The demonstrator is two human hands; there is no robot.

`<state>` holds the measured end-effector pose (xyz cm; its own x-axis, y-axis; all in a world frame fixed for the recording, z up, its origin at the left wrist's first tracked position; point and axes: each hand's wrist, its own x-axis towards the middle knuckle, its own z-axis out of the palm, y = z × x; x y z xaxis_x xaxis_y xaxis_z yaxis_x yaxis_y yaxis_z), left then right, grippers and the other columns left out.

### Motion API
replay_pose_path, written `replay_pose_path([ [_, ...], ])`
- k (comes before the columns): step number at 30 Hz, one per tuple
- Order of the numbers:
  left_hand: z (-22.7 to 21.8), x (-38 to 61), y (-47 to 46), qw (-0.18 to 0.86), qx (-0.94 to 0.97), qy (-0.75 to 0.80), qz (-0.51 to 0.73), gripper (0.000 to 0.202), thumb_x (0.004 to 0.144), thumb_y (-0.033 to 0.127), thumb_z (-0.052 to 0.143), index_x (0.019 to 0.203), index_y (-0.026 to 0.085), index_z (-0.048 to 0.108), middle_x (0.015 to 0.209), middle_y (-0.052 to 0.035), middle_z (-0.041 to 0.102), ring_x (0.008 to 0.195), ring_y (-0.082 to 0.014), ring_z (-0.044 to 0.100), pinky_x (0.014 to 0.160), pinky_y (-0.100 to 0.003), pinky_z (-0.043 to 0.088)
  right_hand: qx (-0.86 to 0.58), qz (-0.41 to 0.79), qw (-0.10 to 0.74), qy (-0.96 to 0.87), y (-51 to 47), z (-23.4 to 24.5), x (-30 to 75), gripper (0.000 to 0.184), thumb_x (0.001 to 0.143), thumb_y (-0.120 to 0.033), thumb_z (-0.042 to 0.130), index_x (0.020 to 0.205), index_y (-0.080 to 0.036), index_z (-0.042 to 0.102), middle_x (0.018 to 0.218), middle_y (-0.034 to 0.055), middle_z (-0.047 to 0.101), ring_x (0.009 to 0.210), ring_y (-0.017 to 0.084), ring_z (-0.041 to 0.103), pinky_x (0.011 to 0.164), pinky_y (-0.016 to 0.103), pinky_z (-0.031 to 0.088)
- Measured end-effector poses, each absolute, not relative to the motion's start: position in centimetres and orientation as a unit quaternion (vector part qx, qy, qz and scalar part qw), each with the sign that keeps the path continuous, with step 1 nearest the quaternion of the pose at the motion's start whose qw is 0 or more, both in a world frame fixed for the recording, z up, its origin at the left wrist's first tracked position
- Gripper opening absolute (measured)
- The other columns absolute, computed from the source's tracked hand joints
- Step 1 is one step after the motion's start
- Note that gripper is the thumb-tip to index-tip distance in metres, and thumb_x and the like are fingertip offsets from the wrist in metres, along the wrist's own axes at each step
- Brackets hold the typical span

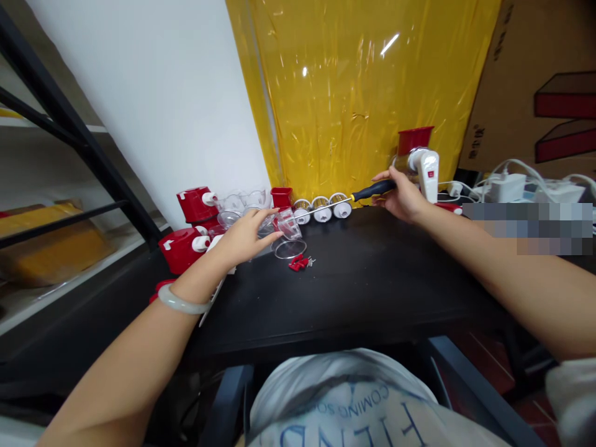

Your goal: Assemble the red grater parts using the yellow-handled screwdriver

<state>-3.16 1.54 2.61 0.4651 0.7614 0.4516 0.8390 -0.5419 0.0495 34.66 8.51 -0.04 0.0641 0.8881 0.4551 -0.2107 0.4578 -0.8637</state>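
1. Yellow plastic sheeting [326, 93] stands behind a black table [354, 279] in the head view, with a printed carton [505, 118] on the right.
2. The right hand [401, 200] grips a screwdriver [357, 196] by the rear of its dark handle, probably so that the whole shaft is free to reach across.
3. The left hand [246, 239] has thumb and fingers parted beside a clear cup [289, 227], perhaps to steady it; I cannot tell whether they pinch it.
4. Red parts [298, 264] and small screws [311, 262] lie together near the cup, seemingly grouped for easy reach. Three white-capped cylinders [322, 214] lie side by side against the sheeting, likely to be out of the way.
5. The screwdriver spans the space between the hands, in front of the cylinders. Its long axis runs sideways, sloping slightly down from handle to tip; the tip points left, towards the cup. Whether it touches is too small to tell.
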Motion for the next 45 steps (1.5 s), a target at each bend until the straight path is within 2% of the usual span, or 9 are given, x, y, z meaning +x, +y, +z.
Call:
replay_pose_path([
  [5,2.6,-3.1,1.5,0.089,-0.851,-0.472,-0.214,0.062,0.095,0.057,0.054,0.146,0.022,0.048,0.139,-0.0131,0.058,0.13,-0.0305,0.055,0.112,-0.046,0.042,-0.399,0.335,0.599,-0.608,9.4,-0.6,35.4,0.063,0.086,-0.084,0.04,0.085,-0.023,0.057,0.045,-0.0018,0.049,0.036,0.014,0.045,0.037,0.027,0.031],
  [11,2.5,-3.1,1.5,0.096,-0.85,-0.472,-0.213,0.064,0.095,0.057,0.055,0.147,0.02,0.048,0.138,-0.0143,0.059,0.127,-0.0309,0.057,0.11,-0.045,0.044,-0.362,0.363,0.631,-0.583,8.7,0.0,35.1,0.029,0.083,-0.046,0.069,0.086,-0.025,0.05,0.048,-0.0087,0.043,0.036,0.01,0.038,0.04,0.025,0.032],
  [17,2.3,-3.3,1.8,0.102,-0.853,-0.462,-0.222,0.066,0.094,0.058,0.056,0.147,0.02,0.049,0.138,-0.0142,0.06,0.128,-0.0315,0.058,0.11,-0.046,0.044,-0.296,0.464,0.638,-0.54,7.9,0.2,34.8,0.027,0.068,-0.026,0.067,0.091,-0.026,0.054,0.07,-0.0035,0.056,0.054,0.013,0.052,0.05,0.027,0.044],
  [20,2.3,-3.3,1.8,0.103,-0.852,-0.464,-0.22,0.065,0.095,0.058,0.055,0.147,0.02,0.049,0.138,-0.0144,0.059,0.127,-0.0317,0.058,0.11,-0.047,0.044,-0.286,0.452,0.642,-0.55,8.2,0.0,35.0,0.023,0.075,-0.04,0.069,0.087,-0.026,0.055,0.072,-0.0011,0.057,0.057,0.015,0.054,0.051,0.03,0.046],
  [26,2.4,-3.2,1.6,0.102,-0.85,-0.469,-0.217,0.064,0.095,0.058,0.055,0.148,0.022,0.049,0.136,-0.0133,0.06,0.125,-0.0319,0.059,0.108,-0.048,0.046,-0.361,0.352,0.619,-0.602,9.2,-0.5,35.4,0.05,0.083,-0.074,0.06,0.082,-0.025,0.057,0.044,-0.0057,0.038,0.037,0.013,0.039,0.044,0.031,0.04],
  [34,2.3,-3.1,1.7,0.106,-0.848,-0.472,-0.214,0.064,0.095,0.057,0.056,0.148,0.022,0.048,0.136,-0.0138,0.06,0.125,-0.0322,0.059,0.108,-0.048,0.046,-0.343,0.416,0.641,-0.546,8.5,0.1,35.0,0.02,0.075,-0.028,0.069,0.087,-0.025,0.053,0.067,-0.0041,0.051,0.048,0.01,0.046,0.048,0.028,0.044],
  [39,2.4,-3.2,1.6,0.103,-0.849,-0.471,-0.214,0.065,0.095,0.058,0.055,0.149,0.022,0.048,0.137,-0.014,0.059,0.125,-0.0325,0.059,0.108,-0.048,0.045,-0.29,0.467,0.643,-0.533,8.1,-0.1,35.1,0.026,0.063,-0.021,0.064,0.088,-0.024,0.057,0.08,0.0004,0.055,0.067,0.015,0.055,0.054,0.028,0.048],
  [42,2.5,-3.2,1.5,0.101,-0.85,-0.471,-0.214,0.065,0.095,0.058,0.055,0.149,0.021,0.047,0.139,-0.0143,0.059,0.127,-0.0328,0.058,0.109,-0.049,0.045,-0.281,0.448,0.646,-0.55,8.2,-0.3,35.2,0.022,0.067,-0.029,0.07,0.086,-0.024,0.058,0.081,0.0015,0.056,0.07,0.016,0.057,0.055,0.029,0.049],
  [45,2.4,-3.1,1.5,0.103,-0.85,-0.469,-0.216,0.065,0.095,0.058,0.055,0.149,0.022,0.048,0.138,-0.0139,0.059,0.128,-0.0323,0.058,0.11,-0.048,0.045,-0.304,0.421,0.647,-0.558,8.8,-0.4,35.2,0.038,0.083,-0.062,0.06,0.082,-0.024,0.058,0.074,0.0024,0.056,0.062,0.017,0.057,0.054,0.033,0.049],
])
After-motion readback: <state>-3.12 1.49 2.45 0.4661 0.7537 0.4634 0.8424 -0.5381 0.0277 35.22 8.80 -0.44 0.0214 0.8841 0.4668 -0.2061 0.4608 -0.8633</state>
